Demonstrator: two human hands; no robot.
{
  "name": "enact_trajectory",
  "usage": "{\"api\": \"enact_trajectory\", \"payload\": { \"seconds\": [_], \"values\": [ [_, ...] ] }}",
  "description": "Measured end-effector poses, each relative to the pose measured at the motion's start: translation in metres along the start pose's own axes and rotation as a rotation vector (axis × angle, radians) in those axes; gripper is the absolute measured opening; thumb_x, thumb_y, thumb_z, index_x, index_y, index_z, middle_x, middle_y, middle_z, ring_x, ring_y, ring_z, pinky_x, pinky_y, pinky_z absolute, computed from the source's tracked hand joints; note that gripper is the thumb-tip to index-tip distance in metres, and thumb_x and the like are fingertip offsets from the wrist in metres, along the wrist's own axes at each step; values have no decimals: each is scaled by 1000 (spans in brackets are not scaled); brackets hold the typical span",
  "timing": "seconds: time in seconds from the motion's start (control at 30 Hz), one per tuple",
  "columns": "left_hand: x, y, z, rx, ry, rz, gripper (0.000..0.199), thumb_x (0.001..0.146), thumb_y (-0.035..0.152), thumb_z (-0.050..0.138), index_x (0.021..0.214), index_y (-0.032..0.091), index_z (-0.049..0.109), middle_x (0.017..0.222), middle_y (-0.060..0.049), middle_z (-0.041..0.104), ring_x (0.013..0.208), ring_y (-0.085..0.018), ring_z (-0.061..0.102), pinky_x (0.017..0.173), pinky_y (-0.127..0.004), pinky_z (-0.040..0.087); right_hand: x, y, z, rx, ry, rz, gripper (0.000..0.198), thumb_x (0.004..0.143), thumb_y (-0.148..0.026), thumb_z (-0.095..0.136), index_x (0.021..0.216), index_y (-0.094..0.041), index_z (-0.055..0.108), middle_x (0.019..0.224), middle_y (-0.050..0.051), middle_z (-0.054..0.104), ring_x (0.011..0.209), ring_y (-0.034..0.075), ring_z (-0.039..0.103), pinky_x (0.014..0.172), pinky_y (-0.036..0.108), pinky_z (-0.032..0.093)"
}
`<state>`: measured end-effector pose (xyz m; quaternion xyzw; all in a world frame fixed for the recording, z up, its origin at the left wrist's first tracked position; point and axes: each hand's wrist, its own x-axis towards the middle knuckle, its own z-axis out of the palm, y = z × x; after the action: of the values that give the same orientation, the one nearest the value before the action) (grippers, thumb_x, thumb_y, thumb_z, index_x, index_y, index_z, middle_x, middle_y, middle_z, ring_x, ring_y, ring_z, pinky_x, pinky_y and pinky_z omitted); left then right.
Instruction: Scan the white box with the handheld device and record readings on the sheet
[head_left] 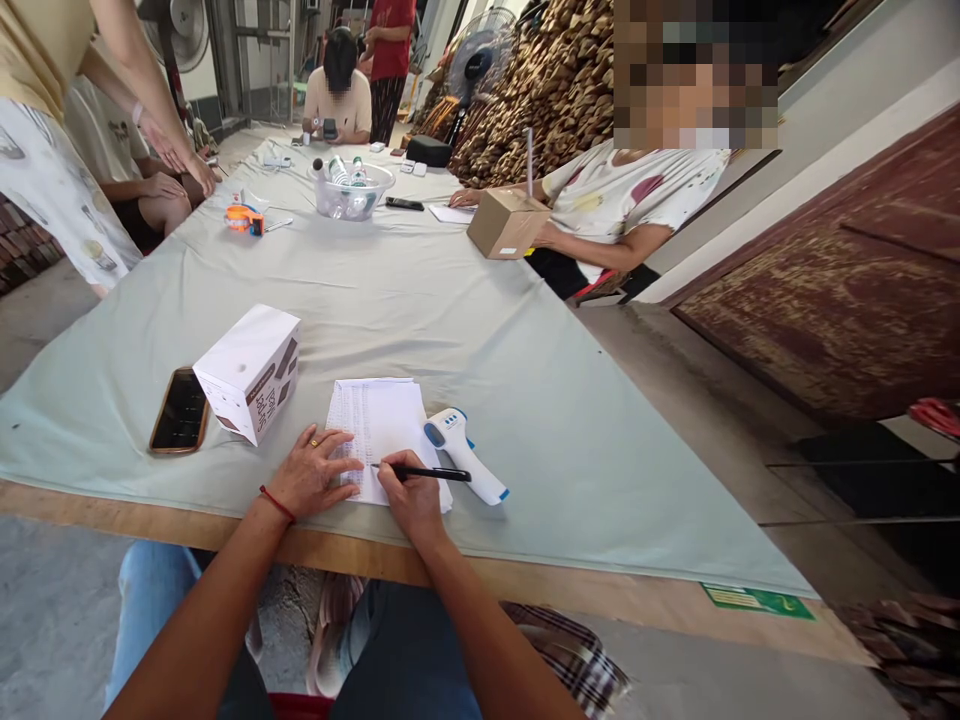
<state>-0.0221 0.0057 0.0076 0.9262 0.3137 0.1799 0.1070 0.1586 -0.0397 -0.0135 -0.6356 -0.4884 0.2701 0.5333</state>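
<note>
A black pen (442,473) is gripped in my right hand (411,503), its tip against a sheet of white paper (397,415). Rows of small handwriting cover the left part of the paper. My left hand (313,474) lies flat with fingers spread on the sheet's left edge, a ring and a red wrist cord on it. Just right of the paper rests a white and blue infrared thermometer (469,455), partly behind the pen. Beyond my left hand stand a white printed box (251,370) and a dark phone (180,411) lying flat.
Farther along the cloth-covered table (360,290) are a clear basin (352,190) of bottles, an orange tape dispenser (244,219) and another phone (404,203). A person at the right sits behind a cardboard box (507,222). Other people are at the left and far end.
</note>
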Motion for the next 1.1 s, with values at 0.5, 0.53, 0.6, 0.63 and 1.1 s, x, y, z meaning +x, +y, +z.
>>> {"api": "enact_trajectory", "payload": {
  "seconds": [0.5, 0.53, 0.6, 0.63, 1.1],
  "values": [
    [0, -1, 1, 6, -2, 0, 30, 87, 43, 59, 112, 29, 67, 136, -10, 53, 128, -25, 47, 111, -51, 25, 0, 1, -1, 3, -10, -24, 10, 68, -31, 54, 64, -22, 55, 56, -3, 56, 54, 14, 50, 56, 27, 43],
    [0, -1, 1, 5, -2, 1, 30, 87, 43, 59, 111, 29, 67, 136, -10, 53, 127, -25, 47, 111, -52, 26, 0, 1, -1, 3, -7, -21, 10, 68, -31, 53, 63, -22, 55, 55, -3, 56, 54, 14, 50, 56, 27, 43],
    [0, -1, 0, 3, -2, 1, 30, 86, 43, 60, 111, 28, 67, 136, -10, 53, 127, -26, 47, 111, -52, 26, 0, 1, 0, 6, -5, -14, 11, 67, -32, 53, 63, -22, 55, 55, -3, 56, 54, 14, 50, 56, 28, 43],
    [0, -1, 0, 2, -4, 0, 30, 86, 42, 60, 111, 28, 67, 136, -10, 53, 127, -26, 47, 111, -52, 26, 0, 0, 0, 8, -6, -10, 11, 67, -32, 53, 63, -22, 55, 55, -3, 56, 54, 14, 50, 56, 28, 43],
    [0, 0, 0, 6, -6, -5, 30, 86, 43, 60, 111, 29, 67, 136, -9, 53, 127, -25, 47, 111, -51, 26, 0, 2, -1, -1, 28, -7, 11, 67, -32, 53, 63, -23, 54, 56, -3, 57, 55, 15, 51, 57, 28, 43]
  ]
}}
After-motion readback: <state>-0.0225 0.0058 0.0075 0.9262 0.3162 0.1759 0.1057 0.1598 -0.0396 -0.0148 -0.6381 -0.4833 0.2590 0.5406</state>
